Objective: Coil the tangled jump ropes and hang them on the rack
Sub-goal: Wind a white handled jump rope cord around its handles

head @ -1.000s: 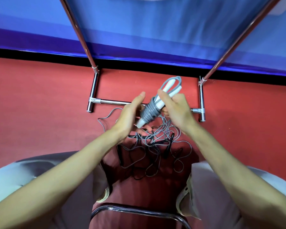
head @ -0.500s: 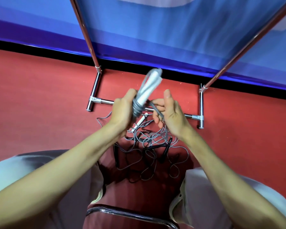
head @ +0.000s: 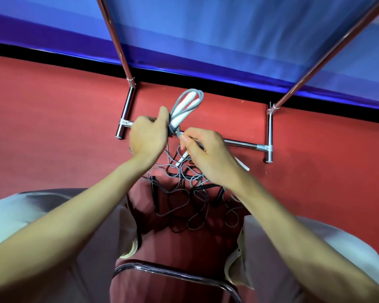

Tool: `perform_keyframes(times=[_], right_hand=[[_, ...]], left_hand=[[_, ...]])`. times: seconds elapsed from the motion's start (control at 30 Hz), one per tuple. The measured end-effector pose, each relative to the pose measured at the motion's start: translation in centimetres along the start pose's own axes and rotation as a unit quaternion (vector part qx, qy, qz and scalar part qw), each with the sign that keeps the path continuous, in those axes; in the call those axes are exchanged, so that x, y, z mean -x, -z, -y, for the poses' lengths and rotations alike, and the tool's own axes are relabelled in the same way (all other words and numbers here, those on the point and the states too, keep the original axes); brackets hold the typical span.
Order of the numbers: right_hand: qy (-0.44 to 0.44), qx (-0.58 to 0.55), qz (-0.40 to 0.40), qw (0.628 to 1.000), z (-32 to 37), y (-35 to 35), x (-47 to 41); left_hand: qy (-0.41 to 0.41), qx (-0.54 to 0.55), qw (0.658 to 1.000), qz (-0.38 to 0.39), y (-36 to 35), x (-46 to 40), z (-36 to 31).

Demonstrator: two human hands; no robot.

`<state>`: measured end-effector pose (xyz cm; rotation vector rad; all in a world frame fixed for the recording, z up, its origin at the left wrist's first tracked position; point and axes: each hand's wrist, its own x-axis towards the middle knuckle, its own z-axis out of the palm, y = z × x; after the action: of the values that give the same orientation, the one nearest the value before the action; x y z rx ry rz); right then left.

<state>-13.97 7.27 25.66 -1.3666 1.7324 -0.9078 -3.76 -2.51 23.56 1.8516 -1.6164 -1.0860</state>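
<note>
1. Nearest the camera: curved chrome chair rail (head: 175, 273) crosses the bottom of the head view; the person's pale trouser knees (head: 31, 226) flank it left and right, with red floor (head: 53, 127) between.
2. Both bare forearms reach forward over the knees and hide part of what lies on the floor beneath them.
3. Between the knees, on the floor: tangled pile of ropes (head: 184, 193), grey and black cords looped over one another. A black handle (head: 155, 197) lies at the pile's left edge; a white handle (head: 182, 159) shows at its far side, partly covered by the right hand. How many ropes make up the pile cannot be told.
4. Right hand (head: 208, 158): fingers curled, thumb and fingertips pinching a grey cord end at the base of the bundle. The hand blocks the pile's far right part.
5. Left hand (head: 148, 136): fingers wrapped round the lower part of the coiled rope (head: 184, 110), thumb raised beside it. The bundle is held in the air above the pile, tilted up and to the right; two white handles sit inside grey cord loops, with cord wound round the bundle's base.
6. Behind the hands: chrome rack (head: 245, 145), its low crossbar running left to right on the floor, partly hidden by both hands and the bundle. Two short feet stand at its ends; two uprights rise out of the top of the view.
7. Farthest: black strip along the floor edge, then blue wall (head: 206, 29).
</note>
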Motion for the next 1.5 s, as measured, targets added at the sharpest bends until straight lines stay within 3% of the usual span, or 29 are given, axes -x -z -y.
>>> perform_keyframes(times=[0.2, 0.3, 0.47, 0.67, 0.77, 0.9, 1.07, 1.13, 1.2, 1.23, 1.3, 1.37, 1.43, 1.47, 1.5], right_hand=[[-0.039, -0.078, -0.015, 0.996, -0.4, 0.6, -0.1], [-0.053, -0.122, -0.044, 0.990, -0.7, 1.3, -0.3], [-0.070, -0.156, -0.057, 0.984, -1.6, 2.5, -0.7], [-0.130, -0.162, -0.068, 0.976, -3.2, 2.0, -1.0], [-0.209, -0.304, -0.042, 0.928, -2.6, 2.0, -0.5], [-0.324, -0.382, -0.016, 0.866, -2.0, 2.7, -0.6], [-0.326, -0.303, -0.059, 0.894, -1.6, 2.9, -0.3], [-0.321, -0.293, -0.069, 0.898, -1.7, 3.0, -0.4], [-0.314, -0.283, -0.078, 0.903, -1.8, 3.3, -0.6], [-0.303, -0.273, -0.085, 0.909, -2.0, 3.4, -0.7], [-0.271, -0.230, -0.096, 0.930, -2.3, 3.6, -1.0], [-0.221, -0.185, -0.080, 0.954, -2.5, 3.5, -1.1], [-0.159, -0.169, -0.033, 0.972, -2.4, 3.1, -0.9], [-0.132, -0.172, -0.003, 0.976, -2.2, 2.9, -0.9], [-0.108, -0.182, 0.026, 0.977, -2.1, 2.8, -0.8]], left_hand=[[-0.160, -0.109, 0.975, 0.112, -0.6, 0.5, 1.6], [-0.156, -0.112, 0.971, 0.142, -0.3, 0.6, 1.2], [-0.234, -0.067, 0.945, 0.220, 0.0, 0.4, 1.0], [-0.381, -0.145, 0.907, 0.101, 0.4, 0.7, 1.0], [-0.423, -0.182, 0.884, 0.084, 0.6, 0.5, 1.7], [-0.543, -0.223, 0.809, 0.031, 0.6, 1.1, 2.5], [-0.586, -0.226, 0.777, -0.038, 0.1, 2.2, 3.1], [-0.591, -0.232, 0.772, -0.030, 0.0, 2.5, 2.7], [-0.566, -0.210, 0.797, 0.019, 0.1, 2.6, 2.2], [-0.526, -0.165, 0.832, 0.062, 0.3, 2.8, 1.8], [-0.384, -0.037, 0.911, 0.146, 0.4, 2.5, 1.1], [-0.230, 0.048, 0.955, 0.180, 0.4, 1.8, 0.5], [-0.054, 0.089, 0.968, 0.227, 0.6, 0.7, -0.1], [0.054, 0.099, 0.950, 0.290, 1.0, 0.3, -0.4], [0.158, 0.109, 0.907, 0.376, 1.5, 0.2, -0.8]])
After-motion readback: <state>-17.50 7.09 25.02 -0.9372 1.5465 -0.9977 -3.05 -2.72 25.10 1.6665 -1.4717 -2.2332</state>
